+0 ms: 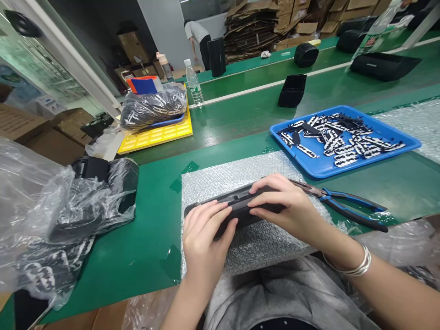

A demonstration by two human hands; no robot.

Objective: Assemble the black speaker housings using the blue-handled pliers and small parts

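Note:
A long black plastic housing (242, 215) lies on a sheet of bubble wrap (220, 176) in front of me. My left hand (206, 229) grips its left end, fingers over the top and thumb on the near side. My right hand (285, 201) holds the right part, with its fingertips pressed along the top edge near a narrow slot. Whether a small part sits under those fingertips is hidden. Just right of my right hand, long-nosed pliers (337, 201) with blue and black handles lie with their jaws partly behind it.
A blue tray (309, 167) of black parts with white backing stands at the right. Plastic-wrapped black housings (85, 201) lie left. Behind are a yellow tray (161, 136), a water bottle (194, 85) and more black housings (292, 91). A person (197, 34) bends over in the background.

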